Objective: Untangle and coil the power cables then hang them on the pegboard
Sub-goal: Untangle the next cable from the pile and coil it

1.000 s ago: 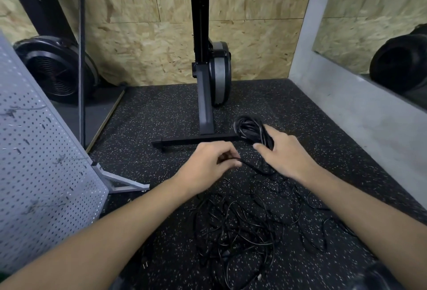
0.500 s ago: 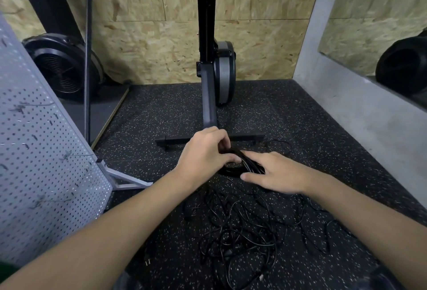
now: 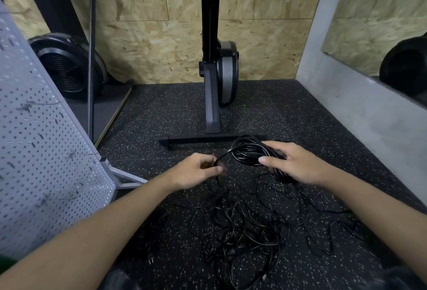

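I read no text, label, brand, number or sign in the head view. No marking is legible on the pegboard [image 3: 46,151], the power cables [image 3: 242,227] or the exercise machine [image 3: 227,74].
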Tool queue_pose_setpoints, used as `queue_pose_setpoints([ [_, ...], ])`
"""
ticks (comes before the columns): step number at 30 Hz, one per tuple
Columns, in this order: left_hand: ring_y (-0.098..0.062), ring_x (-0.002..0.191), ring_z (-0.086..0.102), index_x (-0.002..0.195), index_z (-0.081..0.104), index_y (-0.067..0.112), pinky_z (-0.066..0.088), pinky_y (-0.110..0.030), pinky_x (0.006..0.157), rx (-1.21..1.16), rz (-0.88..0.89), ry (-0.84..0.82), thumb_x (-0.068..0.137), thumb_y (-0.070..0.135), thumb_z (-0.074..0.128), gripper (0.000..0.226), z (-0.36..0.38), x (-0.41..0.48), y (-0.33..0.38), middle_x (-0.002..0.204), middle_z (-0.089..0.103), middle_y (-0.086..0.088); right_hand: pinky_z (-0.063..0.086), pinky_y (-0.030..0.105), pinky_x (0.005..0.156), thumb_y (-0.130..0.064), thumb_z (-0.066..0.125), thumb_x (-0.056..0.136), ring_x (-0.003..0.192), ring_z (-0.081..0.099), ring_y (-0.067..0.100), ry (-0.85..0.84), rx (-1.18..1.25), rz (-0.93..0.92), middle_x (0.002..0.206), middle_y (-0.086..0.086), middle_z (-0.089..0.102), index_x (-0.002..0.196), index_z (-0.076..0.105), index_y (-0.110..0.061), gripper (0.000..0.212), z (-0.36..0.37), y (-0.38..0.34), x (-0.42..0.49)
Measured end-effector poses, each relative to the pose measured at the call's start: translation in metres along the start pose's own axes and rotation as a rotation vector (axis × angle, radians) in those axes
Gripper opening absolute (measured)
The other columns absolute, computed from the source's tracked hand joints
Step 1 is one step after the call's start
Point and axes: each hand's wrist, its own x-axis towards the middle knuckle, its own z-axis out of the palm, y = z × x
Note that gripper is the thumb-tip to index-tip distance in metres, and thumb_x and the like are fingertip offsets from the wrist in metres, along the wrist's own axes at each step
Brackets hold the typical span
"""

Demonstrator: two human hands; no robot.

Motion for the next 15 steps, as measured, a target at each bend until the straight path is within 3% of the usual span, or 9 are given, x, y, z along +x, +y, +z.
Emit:
queue_pose_setpoints([
  [3,-0.009,0.085,0.072,0.097,0.08,0.027,0.058,-0.029,0.08,0.018,-0.008,0.093,0.104,0.028,0.064,0.017,-0.005,-0.004,-0.002,0.093,0.079,0.009,0.048,0.013,0.084,-0.031,0.062,0.103,0.094,0.067,-0.011,-0.011,0.13,-0.004,0.105,-0.03,0.074,0.132,0.057,-0.043,0.032,-0.001,-0.003,0.002],
  [5,-0.001,0.066,0.066,0.093,0.08,0.022,0.053,-0.024,0.063,0.028,0.055,0.239,0.101,0.025,0.067,0.016,-0.01,-0.007,0.01,0.084,0.078,0.007,0.055,0.024,0.077,-0.032,0.061,0.103,0.086,0.069,0.004,0.042,0.19,0.008,0.098,-0.008,0.076,0.132,0.058,-0.041,0.03,0.0,-0.003,0.004],
  [8,-0.008,0.078,0.077,0.1,0.079,0.012,0.063,-0.026,0.072,-0.151,0.218,0.444,0.099,0.019,0.069,0.012,-0.014,-0.013,0.046,0.087,0.08,0.002,0.059,0.04,0.076,-0.037,0.062,0.102,0.079,0.067,0.016,0.195,0.33,0.006,0.088,0.0,0.07,0.128,0.064,-0.028,0.028,-0.002,-0.004,0.008],
  [10,-0.016,0.083,0.079,0.104,0.078,0.009,0.065,-0.032,0.077,-0.265,0.246,0.491,0.098,0.016,0.071,0.012,-0.015,-0.014,0.058,0.087,0.081,-0.001,0.056,0.044,0.083,-0.045,0.063,0.1,0.08,0.067,0.019,0.277,0.361,0.017,0.086,-0.002,0.07,0.111,0.069,-0.019,0.028,-0.002,-0.003,0.011],
  [12,-0.008,0.081,0.077,0.1,0.08,0.014,0.064,-0.034,0.081,-0.126,0.23,0.537,0.097,0.019,0.073,0.01,-0.015,-0.013,0.06,0.083,0.08,0.005,0.054,0.042,0.088,-0.05,0.062,0.099,0.085,0.07,0.018,0.296,0.248,0.05,0.09,-0.003,0.073,0.102,0.069,-0.02,0.031,0.0,-0.002,0.012],
  [15,0.002,0.076,0.071,0.096,0.082,0.019,0.058,-0.021,0.077,0.123,0.319,0.651,0.094,0.027,0.077,0.01,-0.025,-0.017,0.064,0.079,0.077,0.014,0.052,0.04,0.098,-0.05,0.061,0.1,0.104,0.067,0.011,0.319,0.097,0.084,0.107,-0.012,0.073,0.114,0.065,-0.033,0.022,0.004,0.001,0.015],
])
